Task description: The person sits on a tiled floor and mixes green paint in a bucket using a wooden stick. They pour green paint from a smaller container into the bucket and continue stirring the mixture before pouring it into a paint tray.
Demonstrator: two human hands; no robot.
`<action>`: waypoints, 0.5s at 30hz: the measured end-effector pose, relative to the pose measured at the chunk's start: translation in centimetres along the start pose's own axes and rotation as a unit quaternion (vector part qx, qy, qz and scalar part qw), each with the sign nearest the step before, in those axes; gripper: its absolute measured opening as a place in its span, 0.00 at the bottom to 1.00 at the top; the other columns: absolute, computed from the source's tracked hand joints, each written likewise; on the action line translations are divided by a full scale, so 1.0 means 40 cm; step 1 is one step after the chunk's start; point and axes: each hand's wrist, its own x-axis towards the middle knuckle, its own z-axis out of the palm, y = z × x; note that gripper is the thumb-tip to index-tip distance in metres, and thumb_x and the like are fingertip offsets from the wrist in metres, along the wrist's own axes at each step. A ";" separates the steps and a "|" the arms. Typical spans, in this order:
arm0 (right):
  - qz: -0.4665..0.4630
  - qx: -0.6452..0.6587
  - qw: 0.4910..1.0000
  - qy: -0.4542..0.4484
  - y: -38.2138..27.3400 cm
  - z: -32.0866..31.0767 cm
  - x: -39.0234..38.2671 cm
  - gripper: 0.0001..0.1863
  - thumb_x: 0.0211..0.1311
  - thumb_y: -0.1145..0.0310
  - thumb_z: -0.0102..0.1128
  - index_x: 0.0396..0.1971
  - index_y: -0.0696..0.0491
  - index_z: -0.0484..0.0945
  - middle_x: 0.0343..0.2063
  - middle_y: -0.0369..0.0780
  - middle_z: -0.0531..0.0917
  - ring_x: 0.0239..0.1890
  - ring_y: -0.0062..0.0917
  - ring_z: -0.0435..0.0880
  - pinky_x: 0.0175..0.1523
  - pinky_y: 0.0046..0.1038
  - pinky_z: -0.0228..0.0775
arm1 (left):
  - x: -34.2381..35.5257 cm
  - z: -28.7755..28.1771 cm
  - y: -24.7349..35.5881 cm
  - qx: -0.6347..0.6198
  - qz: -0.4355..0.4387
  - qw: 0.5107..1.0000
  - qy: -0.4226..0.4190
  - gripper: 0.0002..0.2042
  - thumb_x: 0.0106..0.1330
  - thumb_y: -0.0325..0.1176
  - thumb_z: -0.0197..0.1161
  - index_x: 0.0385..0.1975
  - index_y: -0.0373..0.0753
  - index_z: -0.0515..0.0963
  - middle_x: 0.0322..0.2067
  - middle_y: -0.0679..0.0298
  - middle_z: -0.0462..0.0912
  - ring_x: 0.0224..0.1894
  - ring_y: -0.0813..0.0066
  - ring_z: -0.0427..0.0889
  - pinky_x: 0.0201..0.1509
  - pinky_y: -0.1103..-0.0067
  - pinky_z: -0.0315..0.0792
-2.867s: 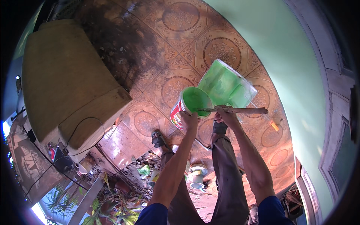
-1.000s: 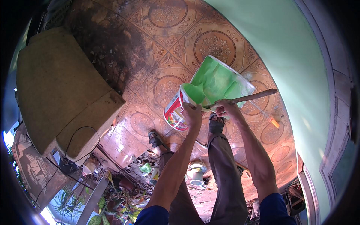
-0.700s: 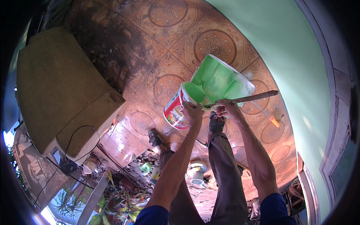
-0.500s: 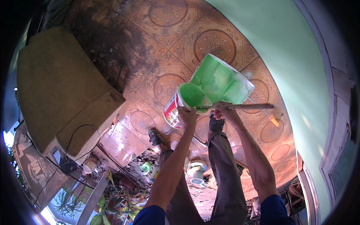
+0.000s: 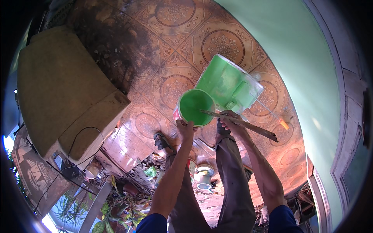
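Observation:
My left hand (image 5: pixel 185 130) grips the near rim of a paint bucket (image 5: pixel 185 104), its fingers wrapped over the edge. The bucket's inside is coated in green paint, with red and white on its outer wall. In my right hand (image 5: pixel 231 119) is a rough wooden stick (image 5: pixel 256 129); its tip reaches inside the bucket's mouth while the other end points out to the right. Just beyond the bucket lies a green-smeared paint tray (image 5: pixel 213 75) on the floor. A paint roller's orange handle (image 5: pixel 284 124) sticks out past the tray, its metal rod resting over the tray's edge.
A pale green wall (image 5: pixel 295 50) curves along the right. A large brown padded piece of furniture (image 5: pixel 62 89) stands at the left. Small cans (image 5: pixel 203 178), plants (image 5: pixel 112 217) and debris lie around my feet. Dark dirt (image 5: pixel 124 50) stains the patterned tiles.
The bucket has tipped back from the tray, so its mouth now faces up toward me. The stick has swung from lying across the rim to slanting down right, its tip inside the bucket.

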 end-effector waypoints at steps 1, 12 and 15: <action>-0.010 -0.004 1.000 -0.002 0.001 0.001 -0.001 0.16 0.68 0.60 0.62 0.44 0.58 0.79 0.25 0.32 0.80 0.27 0.12 0.77 0.31 0.18 0.70 | 0.000 -0.006 -0.002 -0.012 -0.004 1.000 -0.008 0.14 0.60 0.25 0.63 0.37 0.31 0.63 0.30 0.54 0.78 0.21 0.69 0.83 0.20 0.77 0.81; -0.079 -0.065 0.994 -0.034 0.031 0.014 -0.011 0.18 0.63 0.60 0.66 0.47 0.57 0.80 0.24 0.33 0.76 0.25 0.14 0.73 0.29 0.22 0.66 | 0.005 -0.043 -0.032 -0.017 -0.031 0.999 -0.001 0.18 0.64 0.33 0.65 0.41 0.30 0.64 0.29 0.54 0.80 0.19 0.71 0.81 0.19 0.78 0.78; -0.056 -0.062 0.995 -0.056 0.011 0.014 -0.023 0.19 0.63 0.61 0.66 0.48 0.57 0.80 0.25 0.34 0.76 0.26 0.16 0.74 0.31 0.22 0.67 | 0.008 -0.062 -0.047 -0.014 -0.039 0.999 -0.009 0.18 0.64 0.33 0.65 0.42 0.30 0.64 0.29 0.54 0.79 0.20 0.71 0.82 0.20 0.78 0.79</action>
